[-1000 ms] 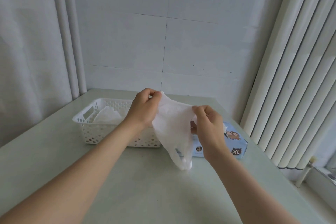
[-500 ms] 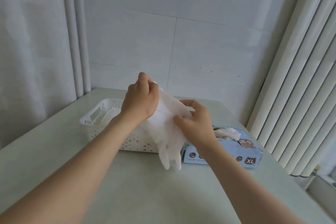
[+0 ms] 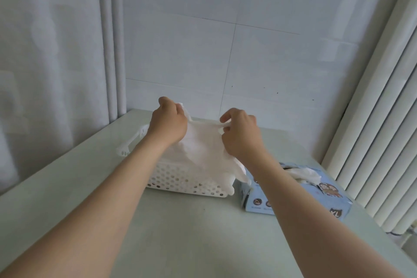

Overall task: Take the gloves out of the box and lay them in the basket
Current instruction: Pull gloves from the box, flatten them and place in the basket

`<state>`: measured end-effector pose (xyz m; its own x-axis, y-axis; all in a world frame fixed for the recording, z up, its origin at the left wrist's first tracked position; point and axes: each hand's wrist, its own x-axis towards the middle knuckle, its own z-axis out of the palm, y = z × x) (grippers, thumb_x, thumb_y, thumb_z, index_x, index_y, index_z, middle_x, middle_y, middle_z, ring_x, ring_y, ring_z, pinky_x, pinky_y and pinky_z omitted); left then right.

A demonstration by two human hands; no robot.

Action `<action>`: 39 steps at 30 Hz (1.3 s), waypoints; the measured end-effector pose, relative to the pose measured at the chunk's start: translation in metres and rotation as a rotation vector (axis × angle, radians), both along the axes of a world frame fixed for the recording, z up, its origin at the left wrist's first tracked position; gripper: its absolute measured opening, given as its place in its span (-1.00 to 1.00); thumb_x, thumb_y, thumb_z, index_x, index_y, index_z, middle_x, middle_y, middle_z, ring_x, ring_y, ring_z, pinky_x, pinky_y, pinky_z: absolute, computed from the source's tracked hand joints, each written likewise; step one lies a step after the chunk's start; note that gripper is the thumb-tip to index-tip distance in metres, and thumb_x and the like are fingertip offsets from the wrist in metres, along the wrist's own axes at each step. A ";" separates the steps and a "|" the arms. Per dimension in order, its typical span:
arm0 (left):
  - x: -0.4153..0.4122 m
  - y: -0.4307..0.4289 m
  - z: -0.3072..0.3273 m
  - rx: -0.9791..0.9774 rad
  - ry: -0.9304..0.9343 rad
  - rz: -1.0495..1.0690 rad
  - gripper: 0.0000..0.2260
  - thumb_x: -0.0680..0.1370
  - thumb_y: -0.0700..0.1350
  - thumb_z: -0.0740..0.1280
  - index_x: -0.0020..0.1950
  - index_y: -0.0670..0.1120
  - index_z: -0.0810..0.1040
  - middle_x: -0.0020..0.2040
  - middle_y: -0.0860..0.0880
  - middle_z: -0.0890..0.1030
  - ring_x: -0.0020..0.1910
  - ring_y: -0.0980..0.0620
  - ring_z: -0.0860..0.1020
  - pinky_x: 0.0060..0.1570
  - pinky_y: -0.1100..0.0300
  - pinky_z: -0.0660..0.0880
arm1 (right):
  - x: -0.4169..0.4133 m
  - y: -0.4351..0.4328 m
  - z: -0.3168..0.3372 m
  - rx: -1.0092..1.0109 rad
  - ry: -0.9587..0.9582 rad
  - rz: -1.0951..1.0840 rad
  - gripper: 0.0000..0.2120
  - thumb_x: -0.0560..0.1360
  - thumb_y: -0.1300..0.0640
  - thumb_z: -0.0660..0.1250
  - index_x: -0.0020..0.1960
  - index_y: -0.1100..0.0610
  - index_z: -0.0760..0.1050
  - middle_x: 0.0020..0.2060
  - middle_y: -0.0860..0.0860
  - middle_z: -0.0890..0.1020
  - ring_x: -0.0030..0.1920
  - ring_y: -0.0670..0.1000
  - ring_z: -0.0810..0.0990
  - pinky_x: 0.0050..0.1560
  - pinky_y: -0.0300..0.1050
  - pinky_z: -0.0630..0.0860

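Note:
A thin white glove (image 3: pixel 206 151) is stretched between my two hands above the white perforated basket (image 3: pixel 180 179). My left hand (image 3: pixel 168 125) pinches its cuff at the left corner, and my right hand (image 3: pixel 240 134) pinches the other corner. The glove's fingers droop over the basket's near right rim. The light blue glove box (image 3: pixel 295 197) marked XL lies to the right of the basket, with another white glove (image 3: pixel 304 172) poking from its opening. What lies inside the basket is hidden by my arms and the glove.
The pale green table (image 3: pixel 191 232) meets a tiled wall (image 3: pixel 225 52) at the back. A curtain (image 3: pixel 56 63) hangs on the left and vertical blinds (image 3: pixel 372 119) on the right. The table's right edge runs just past the box.
My hands have moved apart and away from me, spreading the glove wide. It has shifted from in front of the basket to over it.

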<state>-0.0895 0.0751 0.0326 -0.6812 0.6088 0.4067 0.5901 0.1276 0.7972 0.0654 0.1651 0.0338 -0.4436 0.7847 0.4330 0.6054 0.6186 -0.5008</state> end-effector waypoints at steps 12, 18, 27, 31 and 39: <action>-0.042 -0.016 -0.021 -0.309 0.150 -0.117 -0.77 0.58 -0.28 0.17 0.13 0.02 0.39 0.09 -0.08 0.50 -0.06 -0.07 0.50 -0.16 0.06 0.46 | -0.038 0.023 -0.016 0.133 -0.191 0.087 -0.64 0.59 0.37 0.26 0.36 0.17 0.46 0.06 0.19 0.63 0.03 0.22 0.60 -0.02 0.10 0.61; -0.033 -0.023 -0.020 -0.521 0.358 0.126 -0.68 0.55 -0.38 0.21 0.25 -0.12 0.29 0.00 -0.13 0.45 -0.17 -0.11 0.48 -0.27 0.03 0.39 | -0.031 0.009 0.001 0.028 -0.083 0.012 -0.68 0.44 0.34 0.24 0.11 0.06 0.54 -0.01 0.05 0.61 -0.06 0.12 0.59 -0.18 -0.02 0.57; -0.023 -0.020 -0.016 -0.628 0.429 -0.205 -0.83 0.62 -0.20 0.36 0.12 0.00 0.68 0.20 -0.04 0.61 0.13 -0.04 0.55 0.08 0.13 0.48 | -0.017 -0.003 0.000 0.008 -0.477 0.181 -0.80 0.45 0.02 0.52 0.06 0.02 0.70 -0.05 -0.05 0.59 0.01 0.02 0.60 -0.10 -0.10 0.57; -0.022 -0.020 -0.018 -0.733 0.318 -0.304 -0.68 0.62 0.11 0.41 0.30 -0.01 0.59 0.14 0.03 0.54 0.07 0.02 0.53 0.02 0.18 0.44 | -0.016 0.007 0.004 -0.009 -0.297 0.018 -0.84 0.46 0.24 0.34 -0.06 0.13 0.69 -0.10 0.02 0.60 -0.15 0.07 0.61 -0.28 -0.17 0.55; -0.017 -0.020 -0.016 -0.737 0.316 -0.371 -0.45 0.54 0.34 0.39 0.47 0.14 0.51 0.42 -0.01 0.46 0.35 -0.04 0.47 0.33 0.07 0.42 | -0.008 -0.001 -0.001 0.169 -0.280 0.165 -0.76 0.56 0.24 0.31 0.12 0.03 0.68 -0.04 -0.02 0.68 0.06 0.04 0.59 0.00 -0.11 0.49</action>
<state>-0.1061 0.0551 0.0165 -0.3102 0.9498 -0.0410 0.8742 0.3019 0.3803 0.0574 0.1638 0.0329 -0.6778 0.6205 0.3944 0.5899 0.7792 -0.2120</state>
